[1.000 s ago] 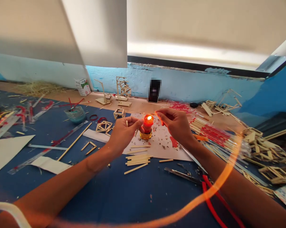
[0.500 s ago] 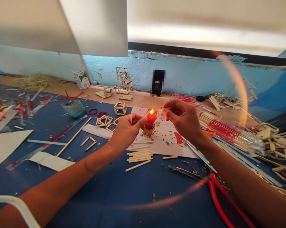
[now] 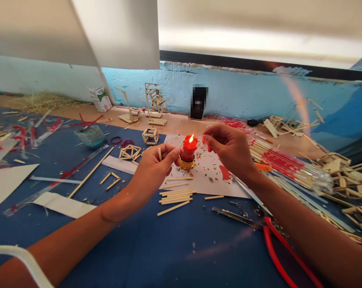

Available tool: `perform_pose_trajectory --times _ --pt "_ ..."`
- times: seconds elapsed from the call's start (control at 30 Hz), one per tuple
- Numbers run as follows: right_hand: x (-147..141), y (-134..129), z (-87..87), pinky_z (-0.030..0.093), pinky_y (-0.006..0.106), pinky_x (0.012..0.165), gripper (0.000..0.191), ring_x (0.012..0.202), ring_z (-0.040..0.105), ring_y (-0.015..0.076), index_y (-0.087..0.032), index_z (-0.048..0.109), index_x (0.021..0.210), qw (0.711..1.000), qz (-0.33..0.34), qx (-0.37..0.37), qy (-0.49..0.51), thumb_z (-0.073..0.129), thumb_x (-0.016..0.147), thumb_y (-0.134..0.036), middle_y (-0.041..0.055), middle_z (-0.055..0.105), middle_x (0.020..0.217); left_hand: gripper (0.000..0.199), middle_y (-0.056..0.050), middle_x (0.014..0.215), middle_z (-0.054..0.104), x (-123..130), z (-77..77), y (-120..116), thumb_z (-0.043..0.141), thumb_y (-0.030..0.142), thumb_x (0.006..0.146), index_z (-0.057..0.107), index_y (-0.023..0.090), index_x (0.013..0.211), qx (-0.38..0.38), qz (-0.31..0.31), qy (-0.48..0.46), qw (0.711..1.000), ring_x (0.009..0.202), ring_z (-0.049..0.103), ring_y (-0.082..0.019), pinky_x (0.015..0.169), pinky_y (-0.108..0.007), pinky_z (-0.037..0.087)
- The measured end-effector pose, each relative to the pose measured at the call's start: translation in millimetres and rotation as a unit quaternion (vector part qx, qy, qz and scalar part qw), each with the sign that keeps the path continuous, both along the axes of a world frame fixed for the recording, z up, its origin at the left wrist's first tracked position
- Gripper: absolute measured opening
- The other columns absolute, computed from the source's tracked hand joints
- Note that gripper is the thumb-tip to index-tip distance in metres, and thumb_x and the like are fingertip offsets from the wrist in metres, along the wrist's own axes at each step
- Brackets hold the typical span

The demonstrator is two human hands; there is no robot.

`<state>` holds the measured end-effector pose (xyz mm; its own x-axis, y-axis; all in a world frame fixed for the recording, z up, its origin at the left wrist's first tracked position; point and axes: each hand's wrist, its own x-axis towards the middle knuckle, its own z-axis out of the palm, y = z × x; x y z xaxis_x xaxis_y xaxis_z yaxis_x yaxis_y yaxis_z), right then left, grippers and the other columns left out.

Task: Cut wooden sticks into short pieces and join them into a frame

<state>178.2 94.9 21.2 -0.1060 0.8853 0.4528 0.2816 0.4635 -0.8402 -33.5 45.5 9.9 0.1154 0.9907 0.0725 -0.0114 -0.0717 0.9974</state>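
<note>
A red candle point(image 3: 189, 150) burns with a tall flame in a gold-coloured holder point(image 3: 187, 163), standing on a sheet of white paper point(image 3: 205, 186). Just left of it, my left hand point(image 3: 152, 170) is closed round a short wooden stick point(image 3: 159, 154), whose pale end pokes out between the fingers. To the right of the flame, my right hand point(image 3: 229, 149) has thumb and fingertips pinched together; what they hold is too small to make out. Several cut wooden sticks point(image 3: 176, 197) lie on the blue surface in front of the candle.
Red-handled pliers point(image 3: 277, 240) lie at front right. Bundled sticks in plastic point(image 3: 292, 164) and wooden frames point(image 3: 349, 172) are at the right. A glass bowl point(image 3: 91, 137) stands at the left, a small carton point(image 3: 101, 99) behind it, and a dark phone point(image 3: 198, 102) leans on the wall.
My left hand has drawn slightly left and my right hand slightly away from the flame, which now shows taller. The whole view has shifted a little.
</note>
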Motion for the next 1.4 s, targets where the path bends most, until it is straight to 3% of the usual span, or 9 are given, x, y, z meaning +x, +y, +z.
perform_pose_trajectory --times 0.1,0.2,0.33,0.53,0.83,1.17,1.4 --pt "-2.7 -6.3 4.4 0.044 0.028 0.054 0.003 0.061 0.057 0.0107 -0.02 0.071 0.084 1.0 0.0 0.006 0.029 0.073 0.086 -0.019 -0.0028 0.064 0.069 0.024 0.002 0.07 0.062 0.8 2.7 -3.5 0.07 0.037 0.093 0.067 0.016 0.082 -0.01 0.001 -0.028 1.0 0.05 0.04 -0.003 0.046 -0.017 0.028" --pt "-10.8 -26.4 10.9 0.051 0.027 0.062 0.003 0.07 0.066 0.0125 -0.021 0.071 0.088 0.989 0.03 -0.015 0.147 0.073 0.089 -0.019 -0.0023 0.069 0.077 0.024 0.003 0.068 0.062 3.0 8.5 -13.7 0.072 0.038 0.092 0.067 0.017 0.081 -0.023 -0.009 -0.075 0.997 0.05 0.039 -0.004 0.047 -0.018 0.025" --pt "-26.7 -61.2 17.3 0.06 0.026 0.075 0.005 0.085 0.075 0.0149 -0.023 0.074 0.098 0.939 0.091 -0.123 0.308 0.071 0.094 -0.025 -0.0008 0.076 0.087 0.027 0.002 0.064 0.06 6.5 15.7 -33.4 0.071 0.038 0.094 0.065 0.018 0.076 -0.04 -0.025 -0.127 0.991 0.049 0.033 -0.005 0.046 -0.02 0.022" --pt "-43.6 -85.3 17.4 0.063 0.027 0.084 0.006 0.083 0.077 0.0148 -0.025 0.077 0.096 0.883 0.161 -0.208 0.388 0.077 0.09 -0.025 -0.0009 0.079 0.087 0.029 0.003 0.063 0.061 7.4 17.8 -47.4 0.067 0.037 0.097 0.065 0.019 0.074 -0.034 -0.039 -0.164 0.985 0.049 0.032 -0.006 0.047 -0.02 0.022" --pt "-49.3 -89.3 12.4 0.059 0.024 0.09 0.007 0.089 0.074 0.0128 -0.027 0.079 0.092 0.907 0.107 -0.177 0.368 0.082 0.085 -0.028 -0.0015 0.078 0.093 0.027 0.004 0.061 0.058 6.2 17.1 -47.0 0.069 0.037 0.095 0.062 0.02 0.076 -0.044 -0.036 -0.175 0.983 0.048 0.033 -0.006 0.046 -0.02 0.022" --pt "-49.6 -85.7 10.3 0.064 0.025 0.084 0.006 0.084 0.078 0.014 -0.025 0.077 0.094 0.882 0.138 -0.201 0.403 0.079 0.088 -0.024 -0.0022 0.079 0.088 0.025 0.005 0.06 0.059 5.4 13.7 -51.3 0.064 0.036 0.099 0.06 0.021 0.079 -0.041 -0.063 -0.163 0.984 0.051 0.038 -0.007 0.049 -0.018 0.029" --pt "-46.7 -84.2 10.9 0.066 0.029 0.079 0.004 0.081 0.079 0.0171 -0.025 0.077 0.092 0.917 0.11 -0.17 0.345 0.079 0.089 -0.026 -0.0008 0.079 0.087 0.026 0.005 0.059 0.059 5.9 15.8 -51.3 0.066 0.035 0.098 0.059 0.02 0.078 -0.057 -0.067 -0.176 0.98 0.048 0.036 -0.006 0.048 -0.019 0.026"
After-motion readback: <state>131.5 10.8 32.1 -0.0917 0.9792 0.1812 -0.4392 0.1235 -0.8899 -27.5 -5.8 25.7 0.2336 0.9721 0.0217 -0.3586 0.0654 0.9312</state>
